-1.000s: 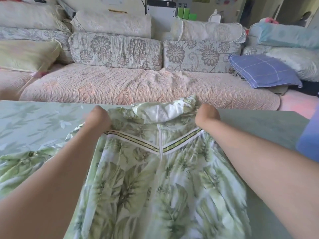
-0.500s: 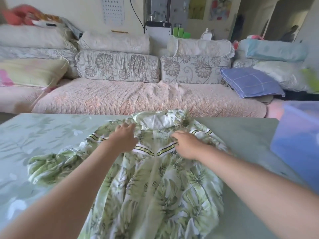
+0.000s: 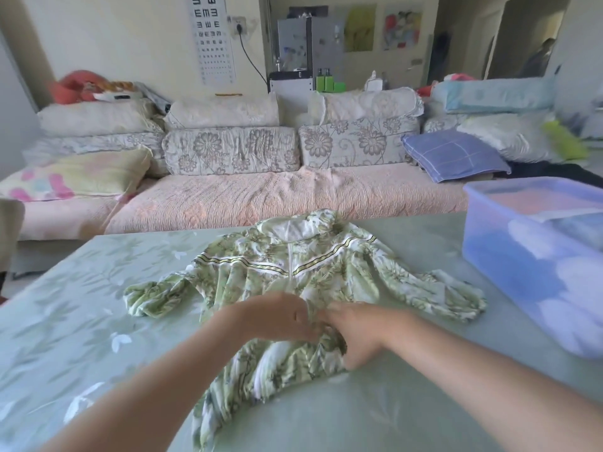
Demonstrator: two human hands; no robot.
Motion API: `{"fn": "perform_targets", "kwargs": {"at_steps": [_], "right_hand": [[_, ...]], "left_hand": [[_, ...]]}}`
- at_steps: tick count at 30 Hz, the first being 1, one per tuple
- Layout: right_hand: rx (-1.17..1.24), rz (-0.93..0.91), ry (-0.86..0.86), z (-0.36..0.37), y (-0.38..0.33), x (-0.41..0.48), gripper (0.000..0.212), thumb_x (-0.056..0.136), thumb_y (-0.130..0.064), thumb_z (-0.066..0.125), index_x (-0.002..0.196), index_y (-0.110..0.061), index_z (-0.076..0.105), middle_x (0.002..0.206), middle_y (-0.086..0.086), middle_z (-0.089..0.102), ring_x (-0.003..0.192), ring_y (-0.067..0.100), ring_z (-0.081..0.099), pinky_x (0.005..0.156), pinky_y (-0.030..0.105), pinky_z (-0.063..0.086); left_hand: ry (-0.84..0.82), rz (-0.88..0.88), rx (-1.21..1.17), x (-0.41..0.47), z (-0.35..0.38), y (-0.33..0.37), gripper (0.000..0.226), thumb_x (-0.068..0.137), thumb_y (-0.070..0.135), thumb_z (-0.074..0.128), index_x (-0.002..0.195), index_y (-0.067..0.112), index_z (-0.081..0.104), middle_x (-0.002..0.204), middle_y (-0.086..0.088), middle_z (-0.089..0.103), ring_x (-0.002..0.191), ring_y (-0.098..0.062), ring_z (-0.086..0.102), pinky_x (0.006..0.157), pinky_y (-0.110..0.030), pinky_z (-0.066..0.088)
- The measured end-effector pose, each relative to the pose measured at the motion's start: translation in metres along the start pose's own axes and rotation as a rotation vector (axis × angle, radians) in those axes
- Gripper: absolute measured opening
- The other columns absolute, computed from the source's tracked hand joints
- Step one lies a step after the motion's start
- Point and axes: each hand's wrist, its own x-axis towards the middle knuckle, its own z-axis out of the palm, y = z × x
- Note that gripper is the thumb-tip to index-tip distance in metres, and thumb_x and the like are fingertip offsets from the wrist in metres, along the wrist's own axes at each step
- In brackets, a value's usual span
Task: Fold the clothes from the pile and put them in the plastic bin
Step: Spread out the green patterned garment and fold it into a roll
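- A home living room; a long sofa [image 3: 261, 197] with floral cushions [image 3: 231, 151] and pillows [image 3: 453, 154];
- an eye chart [image 3: 212, 37] and drawings [image 3: 401, 26] on the wall;
- a plastic bin [image 3: 522, 272] of clothes on the cloth-covered table [image 3: 81, 305]

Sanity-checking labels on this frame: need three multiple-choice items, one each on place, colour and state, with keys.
1. Where does the plastic bin stand relative to the jacket?
A) to its left
B) to its right, on the table
C) on the floor

2. What is the jacket's print?
A) red stripes
B) plain blue
C) green leaves on white

3. How do the jacket's sleeves lie?
A) spread out to both sides
B) both folded across the front
C) one inside the bin

Key:
1 B: the bin sits on the table to the jacket's right.
2 C: a green leaf pattern covers the whole jacket.
3 A: one sleeve reaches out each way, unfolded.
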Motion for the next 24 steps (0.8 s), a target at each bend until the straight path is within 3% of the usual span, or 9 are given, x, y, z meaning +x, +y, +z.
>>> {"fn": "perform_targets", "kwargs": {"at_steps": [3, 6, 10, 12, 14, 17, 19, 21, 24], "right_hand": [[-0.105, 0.039, -0.068, 0.003, 0.003, -0.011, 0.066, 0.075, -0.024, 0.070, 0.134, -0.036, 0.045, 0.129, -0.001, 0.041, 0.117, 0.021, 0.049, 0.094, 0.037, 0.048], [-0.193, 0.041, -0.040, 0.004, 0.005, -0.018, 0.069, 0.078, -0.004, 0.064, 0.138, -0.033, 0.047, 0.138, 0.000, 0.044, 0.123, 0.024, 0.049, 0.094, 0.037, 0.047], [-0.044, 0.125, 0.144, 0.005, 0.012, -0.017, 0.040, 0.083, 0.005, 0.047, 0.108, -0.020, 0.066, 0.103, 0.004, 0.063, 0.097, 0.029, 0.059, 0.072, 0.033, 0.044], [0.179, 0.198, 0.199, 0.001, 0.013, -0.015, 0.034, 0.087, -0.002, 0.043, 0.105, -0.018, 0.067, 0.103, 0.006, 0.063, 0.088, 0.026, 0.059, 0.069, 0.030, 0.044], [0.374, 0.217, 0.261, -0.007, 0.012, -0.014, 0.033, 0.095, -0.009, 0.038, 0.110, -0.014, 0.068, 0.095, 0.002, 0.062, 0.076, 0.015, 0.055, 0.063, 0.024, 0.042], [0.457, 0.279, 0.431, -0.017, 0.021, -0.005, 0.032, 0.099, -0.011, 0.033, 0.080, -0.003, 0.057, 0.068, 0.003, 0.047, 0.059, 0.016, 0.044, 0.056, 0.025, 0.033], [0.362, 0.382, 0.539, -0.021, 0.028, 0.001, 0.021, 0.094, -0.015, 0.037, 0.077, -0.012, 0.050, 0.071, 0.001, 0.048, 0.063, 0.020, 0.044, 0.063, 0.031, 0.035], [0.093, 0.476, 0.610, -0.018, 0.031, 0.002, 0.012, 0.089, -0.018, 0.049, 0.099, -0.019, 0.055, 0.093, -0.003, 0.057, 0.084, 0.021, 0.053, 0.077, 0.036, 0.041], [0.004, 0.241, 0.679, -0.013, 0.025, 0.005, 0.031, 0.082, -0.006, 0.054, 0.108, -0.021, 0.050, 0.109, -0.003, 0.051, 0.100, 0.018, 0.050, 0.084, 0.029, 0.044]], "left_hand": [[-0.154, -0.047, -0.007, -0.025, 0.025, 0.011, 0.053, 0.072, 0.069, 0.069, 0.108, 0.031, 0.058, 0.106, 0.011, 0.061, 0.093, -0.012, 0.057, 0.075, -0.029, 0.046], [-0.122, -0.106, 0.092, -0.041, 0.048, 0.005, 0.068, 0.070, 0.063, 0.074, 0.122, 0.029, 0.048, 0.121, 0.006, 0.047, 0.108, -0.015, 0.045, 0.085, -0.034, 0.045], [-0.034, -0.206, 0.026, -0.049, 0.053, 0.000, 0.057, 0.081, 0.004, 0.054, 0.132, 0.025, 0.041, 0.121, 0.003, 0.034, 0.125, -0.023, 0.033, 0.099, -0.041, 0.047], [-0.002, -0.247, 0.067, -0.050, 0.051, -0.003, 0.058, 0.078, -0.003, 0.049, 0.130, 0.021, 0.042, 0.123, 0.000, 0.039, 0.117, -0.021, 0.038, 0.094, -0.034, 0.049], [0.049, -0.276, -0.009, -0.050, 0.046, -0.006, 0.038, 0.083, -0.004, 0.050, 0.115, 0.018, 0.048, 0.109, 0.000, 0.050, 0.096, -0.015, 0.050, 0.075, -0.022, 0.051], [0.211, -0.327, -0.345, -0.046, 0.028, -0.018, 0.034, 0.086, -0.011, 0.044, 0.101, 0.018, 0.052, 0.096, 0.002, 0.056, 0.077, -0.009, 0.054, 0.057, -0.015, 0.046], [0.328, -0.336, -0.609, -0.046, 0.017, -0.031, 0.037, 0.086, -0.012, 0.046, 0.107, 0.017, 0.054, 0.102, 0.004, 0.057, 0.078, -0.010, 0.057, 0.053, -0.014, 0.046], [0.361, -0.306, -0.676, -0.051, 0.015, -0.040, 0.042, 0.085, -0.010, 0.052, 0.114, 0.021, 0.054, 0.109, 0.008, 0.057, 0.084, -0.012, 0.062, 0.056, -0.018, 0.053], [0.269, -0.283, -0.463, -0.052, 0.027, -0.045, 0.038, 0.089, 0.005, 0.060, 0.118, 0.028, 0.052, 0.108, 0.011, 0.057, 0.087, -0.005, 0.061, 0.063, -0.017, 0.054]]}}
